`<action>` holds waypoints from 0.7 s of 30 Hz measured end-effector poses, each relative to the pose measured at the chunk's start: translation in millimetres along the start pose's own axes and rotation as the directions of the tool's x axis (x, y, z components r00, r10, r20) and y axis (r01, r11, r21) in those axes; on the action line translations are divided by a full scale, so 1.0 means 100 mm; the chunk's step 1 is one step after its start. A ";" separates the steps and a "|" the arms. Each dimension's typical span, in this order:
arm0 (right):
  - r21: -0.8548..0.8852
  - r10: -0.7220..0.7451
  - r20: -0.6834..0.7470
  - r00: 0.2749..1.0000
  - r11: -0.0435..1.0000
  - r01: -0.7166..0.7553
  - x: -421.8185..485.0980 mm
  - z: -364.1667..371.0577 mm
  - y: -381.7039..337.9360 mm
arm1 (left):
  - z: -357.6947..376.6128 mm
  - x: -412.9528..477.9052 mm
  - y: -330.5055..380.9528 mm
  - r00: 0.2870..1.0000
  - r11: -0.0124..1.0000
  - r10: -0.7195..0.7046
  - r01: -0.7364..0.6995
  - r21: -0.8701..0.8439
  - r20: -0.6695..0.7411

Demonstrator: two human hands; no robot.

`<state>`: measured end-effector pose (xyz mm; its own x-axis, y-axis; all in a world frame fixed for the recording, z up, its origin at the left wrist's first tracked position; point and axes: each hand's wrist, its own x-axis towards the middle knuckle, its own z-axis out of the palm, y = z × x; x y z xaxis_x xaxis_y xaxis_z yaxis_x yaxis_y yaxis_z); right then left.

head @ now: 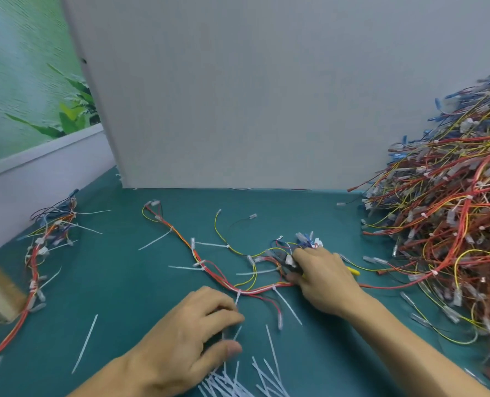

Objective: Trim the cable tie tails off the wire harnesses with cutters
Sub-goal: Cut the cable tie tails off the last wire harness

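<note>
The green worktop (123, 296) carries a big heap of harnesses (452, 224) at the right, against a grey partition (266, 96), and a smaller bundle (46, 239) at the left. Between them, 1 harness (209, 270) lies spread out with several white cable tie tails (155, 240) not yet cut. The step in hand looks like trimming this harness. The right hand (326, 282) has a clenched grip on the yellow-handled cutters (354, 271) at the harness's connector end. The left hand (186, 336) curls over a loose tail (237, 332) beside the cut tails (238, 382); I cannot tell whether it pinches it. Next, the cutter jaws need to close flush against a tie head, clear of the wires.
</note>
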<state>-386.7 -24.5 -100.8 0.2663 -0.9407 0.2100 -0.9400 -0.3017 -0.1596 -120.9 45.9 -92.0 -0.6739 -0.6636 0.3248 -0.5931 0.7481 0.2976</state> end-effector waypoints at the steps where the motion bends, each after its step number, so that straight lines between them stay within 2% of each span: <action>1: -0.004 0.011 -0.004 1.000 1.000 -0.011 0.04 0.02 0.01 | 0.01 0.00 0.03 0.999 0.999 0.041 -0.041 0.025 0.033; 4: -0.024 0.042 -0.005 0.999 0.999 -0.042 0.16 0.05 0.00 | 0.14 0.05 0.11 0.963 0.926 0.148 -0.215 0.310 0.225; 5: -0.025 0.048 0.001 0.999 0.999 -0.048 0.19 0.05 -0.01 | 0.19 0.06 0.14 0.948 0.886 0.132 -0.244 0.395 0.290; 7: -0.021 0.055 0.015 0.998 0.998 -0.055 0.21 0.05 -0.01 | 0.25 0.05 0.20 0.934 0.869 0.072 -0.231 0.438 0.351; 11: -0.009 0.041 0.008 0.999 0.999 -0.041 0.19 0.04 0.00 | 0.31 -0.16 0.18 0.965 0.892 0.053 -0.161 0.421 0.257; 15: -0.002 0.043 0.004 0.999 0.999 -0.043 0.19 0.03 -0.01 | 0.31 -0.43 0.26 0.963 0.934 -0.132 0.042 0.355 0.233; 17: -0.003 0.041 0.001 0.999 0.999 -0.041 0.18 0.03 -0.01 | 0.21 -0.54 0.25 0.968 0.919 -0.208 0.144 0.366 0.140; 19: 0.001 0.040 -0.003 0.999 0.999 -0.040 0.18 0.03 -0.01 | 0.09 -0.66 0.13 0.975 0.889 -0.216 0.176 0.424 0.050; 20: 0.003 0.040 -0.007 0.999 0.999 -0.040 0.17 0.03 -0.01 | 0.01 -0.72 0.04 0.970 0.864 -0.233 0.174 0.472 0.069; 21: 0.001 0.043 -0.010 0.999 0.999 -0.043 0.17 0.03 -0.02 | -0.09 -0.78 -0.04 0.949 0.823 -0.308 0.228 0.520 0.071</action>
<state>-380.0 -40.5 -100.2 0.2239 -0.9511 0.2127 -0.9502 -0.2616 -0.1694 -62.1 94.1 -110.7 -0.4881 -0.8594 0.1525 -0.8710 0.4685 -0.1479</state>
